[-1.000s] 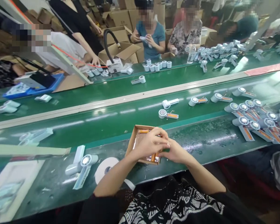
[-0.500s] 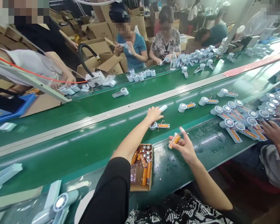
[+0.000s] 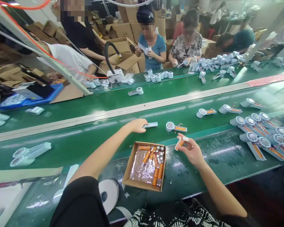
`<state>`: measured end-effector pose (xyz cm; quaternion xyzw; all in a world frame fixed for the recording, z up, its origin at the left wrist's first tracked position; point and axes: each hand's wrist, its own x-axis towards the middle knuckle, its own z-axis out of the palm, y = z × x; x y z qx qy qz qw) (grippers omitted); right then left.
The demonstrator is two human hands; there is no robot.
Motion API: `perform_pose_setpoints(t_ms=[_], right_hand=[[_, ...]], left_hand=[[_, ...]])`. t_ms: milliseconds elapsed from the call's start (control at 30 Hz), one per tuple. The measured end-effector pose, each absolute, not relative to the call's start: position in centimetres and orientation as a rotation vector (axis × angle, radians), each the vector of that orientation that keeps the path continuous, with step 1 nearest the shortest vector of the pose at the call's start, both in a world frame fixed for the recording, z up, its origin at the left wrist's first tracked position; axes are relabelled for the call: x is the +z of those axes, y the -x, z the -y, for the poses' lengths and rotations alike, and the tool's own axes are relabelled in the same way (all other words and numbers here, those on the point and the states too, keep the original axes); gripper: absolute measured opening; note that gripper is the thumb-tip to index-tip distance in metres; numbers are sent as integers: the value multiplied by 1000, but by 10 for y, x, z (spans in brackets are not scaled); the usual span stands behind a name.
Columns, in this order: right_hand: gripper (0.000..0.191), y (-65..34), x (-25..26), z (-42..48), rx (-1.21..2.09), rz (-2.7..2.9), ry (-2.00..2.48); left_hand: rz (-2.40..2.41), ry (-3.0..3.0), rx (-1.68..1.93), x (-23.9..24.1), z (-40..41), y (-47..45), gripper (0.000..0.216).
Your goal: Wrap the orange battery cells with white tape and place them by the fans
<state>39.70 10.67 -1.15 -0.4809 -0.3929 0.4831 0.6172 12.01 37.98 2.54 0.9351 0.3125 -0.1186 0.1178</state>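
My left hand (image 3: 138, 125) reaches over the green belt, fingers closed round a pale blue handheld fan housing (image 3: 151, 125); its handle sticks out to the right and its round end is hidden under the hand. My right hand (image 3: 191, 152) holds up an orange battery (image 3: 180, 143) with a white strip along it, between thumb and fingers. White wrapping shows on one fingertip. Between and beyond the hands, a fan (image 3: 176, 127) with an orange battery in its handle lies on the belt. An open cardboard box (image 3: 126, 178) of orange batteries stands below, between my forearms.
Battery-fitted fans (image 3: 251, 136) crowd the right side of the bench. More fans (image 3: 205, 113) lie along the belt. Two pale housings (image 3: 30, 154) rest at left. A white roll (image 3: 109, 194) sits beside the box. Several people work across the line.
My left hand has moved left and closer, bringing the fan housing with it. My right hand still holds the battery. The view has turned left, showing more of the box.
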Motion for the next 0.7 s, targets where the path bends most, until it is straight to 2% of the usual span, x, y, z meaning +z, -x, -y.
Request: perform_pose_setpoints(t_ms=[133, 367, 700], right_hand=[[49, -380, -7, -157, 1177, 1131, 1128], [65, -341, -15, -265, 1143, 1402, 1138], [28, -330, -33, -337, 923, 1778, 1338]], left_hand=[[-1020, -2766, -326, 4, -359, -82, 43], [-1264, -2633, -320, -16, -367, -98, 26], [-1318, -2398, -216, -4, -387, -105, 28]])
